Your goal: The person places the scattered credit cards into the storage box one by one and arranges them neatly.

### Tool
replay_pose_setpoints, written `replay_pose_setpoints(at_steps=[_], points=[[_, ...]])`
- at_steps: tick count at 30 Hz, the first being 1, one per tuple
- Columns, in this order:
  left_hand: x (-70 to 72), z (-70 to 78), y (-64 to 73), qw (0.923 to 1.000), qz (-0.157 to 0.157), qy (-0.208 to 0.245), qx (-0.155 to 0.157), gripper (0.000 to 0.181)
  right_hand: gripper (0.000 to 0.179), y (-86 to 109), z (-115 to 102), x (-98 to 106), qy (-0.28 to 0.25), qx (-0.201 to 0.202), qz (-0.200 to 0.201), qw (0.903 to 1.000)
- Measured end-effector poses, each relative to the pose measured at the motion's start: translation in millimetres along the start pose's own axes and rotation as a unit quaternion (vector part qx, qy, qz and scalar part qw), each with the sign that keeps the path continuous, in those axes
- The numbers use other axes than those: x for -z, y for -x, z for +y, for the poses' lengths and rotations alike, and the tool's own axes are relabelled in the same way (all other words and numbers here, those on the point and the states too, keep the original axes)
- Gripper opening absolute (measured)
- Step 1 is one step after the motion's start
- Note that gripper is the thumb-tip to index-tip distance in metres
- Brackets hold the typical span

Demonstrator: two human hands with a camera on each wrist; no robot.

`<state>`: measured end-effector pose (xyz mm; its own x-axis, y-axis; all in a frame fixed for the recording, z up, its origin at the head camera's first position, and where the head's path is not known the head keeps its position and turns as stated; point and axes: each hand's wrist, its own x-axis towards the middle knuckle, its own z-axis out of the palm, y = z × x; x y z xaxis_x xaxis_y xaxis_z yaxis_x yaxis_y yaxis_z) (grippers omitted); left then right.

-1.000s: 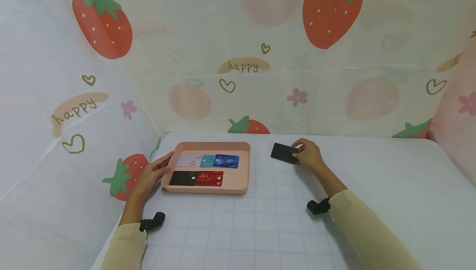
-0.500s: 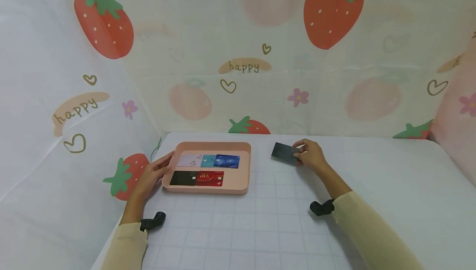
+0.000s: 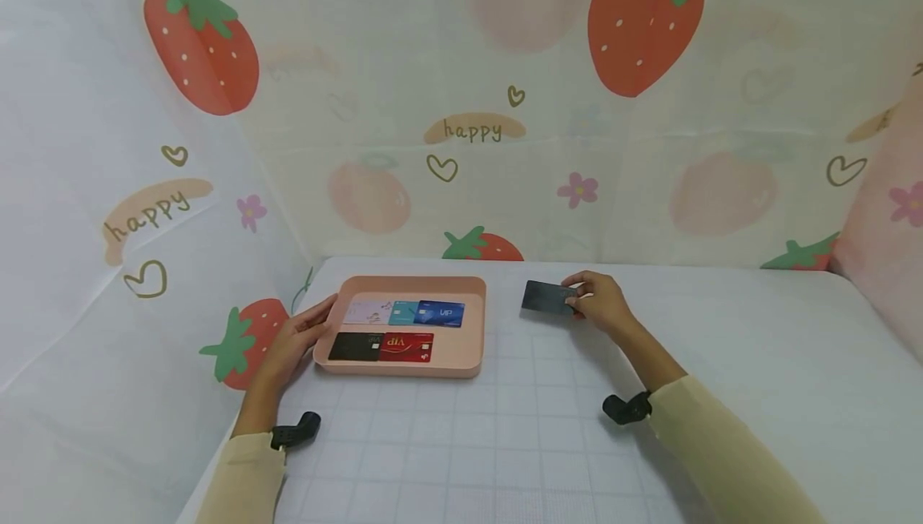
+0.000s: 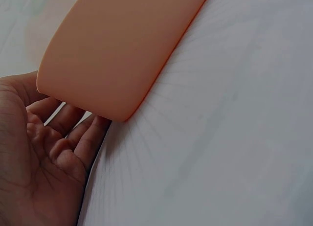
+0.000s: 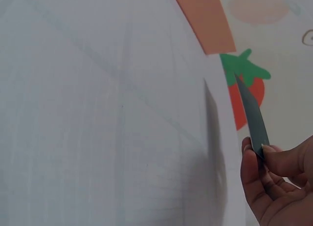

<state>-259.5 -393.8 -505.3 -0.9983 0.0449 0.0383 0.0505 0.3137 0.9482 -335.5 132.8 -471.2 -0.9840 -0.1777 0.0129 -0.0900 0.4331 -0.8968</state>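
My right hand [image 3: 601, 302] pinches one end of a dark grey card [image 3: 546, 298] between thumb and fingers, to the right of the tray. In the right wrist view the card [image 5: 252, 116] appears nearly edge-on, held off the white table with its shadow below. A pink tray [image 3: 461, 348] stands at the left. My left hand [image 3: 297, 340] rests against its left end, fingers stretched along the wall; some fingertips are hidden behind the tray [image 4: 117, 55] in the left wrist view. Inside, a pale card [image 3: 366, 312], a teal card [image 3: 401, 312] and a blue VIP card [image 3: 441, 313] form the back row.
Along the tray's front lie a black card [image 3: 353, 346] and a red VIP card [image 3: 407, 347], edges overlapping. Behind the white table [image 3: 505, 444] hangs a strawberry-print cloth [image 3: 534, 139], with a side panel at the left.
My right hand has shifted the dark card slightly left and turned it a little, so its face looks lighter. The left hand and the tray have stayed put.
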Motion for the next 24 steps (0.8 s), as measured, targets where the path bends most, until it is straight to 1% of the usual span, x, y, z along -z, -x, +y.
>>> replay_pose_setpoints(at_steps=[10, 13, 18, 24], points=[[0.8, 0.1, 1.5, 1.0000, 0.001, 0.001, 0.003, 0.054, 0.030, 6.9, -17, -6, 0.004, 0.030, -0.009, 0.9995], [0.8, 0.5, 1.0, 1.0000, 0.002, -0.003, 0.005, 0.054, 0.030, 9.1, -23, -8, -0.003, 0.039, -0.013, 0.9992], [1.1, 0.3, 0.6, 0.9999, 0.000, -0.010, 0.007, 0.054, 0.030, 12.7, -30, -11, -0.009, 0.044, -0.022, 0.9988], [0.8, 0.0, 0.5, 0.9999, 0.002, -0.014, 0.004, 0.053, 0.030, 16.0, -39, -14, 0.005, 0.047, -0.028, 0.9985]])
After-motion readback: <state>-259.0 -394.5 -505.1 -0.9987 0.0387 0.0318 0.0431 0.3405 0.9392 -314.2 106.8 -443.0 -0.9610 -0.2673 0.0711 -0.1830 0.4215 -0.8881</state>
